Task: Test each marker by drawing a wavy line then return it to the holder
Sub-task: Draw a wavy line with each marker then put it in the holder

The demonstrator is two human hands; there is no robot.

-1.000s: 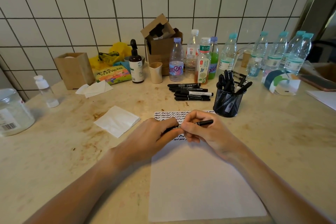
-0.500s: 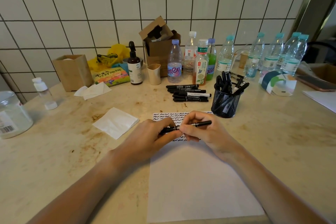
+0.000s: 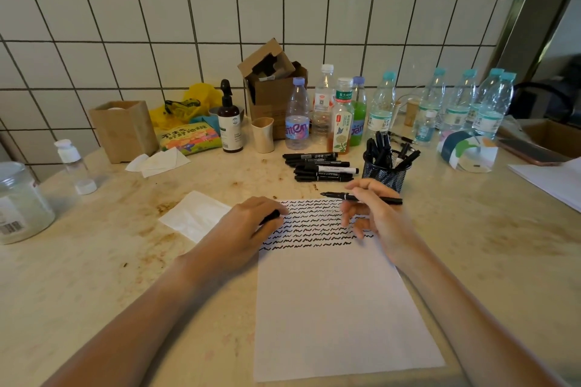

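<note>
A white sheet of paper [image 3: 339,308] lies in front of me, its top part filled with rows of black wavy lines [image 3: 311,226]. My right hand [image 3: 377,220] pinches an uncapped black marker [image 3: 361,197], held level above the paper's top edge with its tip pointing left. My left hand [image 3: 248,229] rests on the paper's left edge and grips the black cap [image 3: 271,217]. A black mesh holder [image 3: 385,174] with several markers stands just behind my right hand. Several more black markers [image 3: 320,166] lie in a pile left of the holder.
A folded white napkin [image 3: 193,218] lies left of the paper. Bottles [image 3: 339,116], a cardboard box [image 3: 272,85], a dark pump bottle [image 3: 231,122] and a small cup [image 3: 263,134] line the tiled wall. A plastic jar [image 3: 19,204] stands at far left, a phone [image 3: 531,152] far right.
The hands have pulled apart: the cap has come off the marker and stays in my left hand, while my right hand has lifted the marker up and to the right.
</note>
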